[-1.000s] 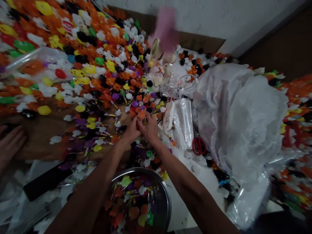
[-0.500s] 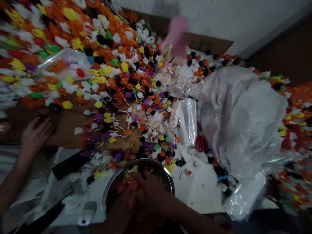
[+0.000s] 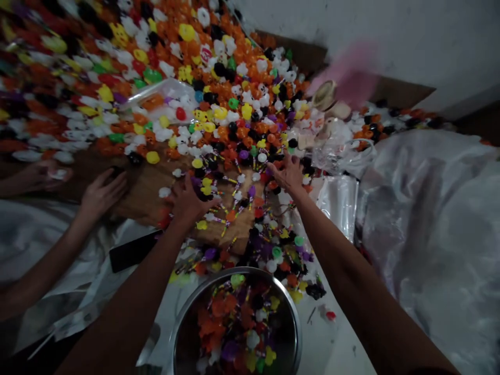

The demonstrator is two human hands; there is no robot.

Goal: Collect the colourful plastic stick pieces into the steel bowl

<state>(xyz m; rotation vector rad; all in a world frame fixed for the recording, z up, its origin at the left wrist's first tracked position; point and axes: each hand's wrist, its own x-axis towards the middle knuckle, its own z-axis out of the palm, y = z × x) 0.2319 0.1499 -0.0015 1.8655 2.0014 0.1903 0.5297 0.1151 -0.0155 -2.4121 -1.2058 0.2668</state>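
The brown wooden board on the worktop shows bare wood only along its left part; the rest is covered by a scatter of small coloured plastic toppers on thin striped sticks, and beyond its far edge rises a heap of loose orange, white, yellow and black plastic shapes. To the right, crumpled clear plastic sheeting hems the board in.

The left hand lies palm down with fingers spread on the sticks near the board's middle. The right hand, fingers also spread, rests on the pieces at the board's far right edge. The sticks beneath them lie flat, long axes pointing in mixed directions, many slanting from far left to near right.

Nearest the person stands a round steel bowl, holding more orange, purple, yellow and white stick toppers. A black flat bar lies left of it.

Another person's hand rests on the board's bare left end.
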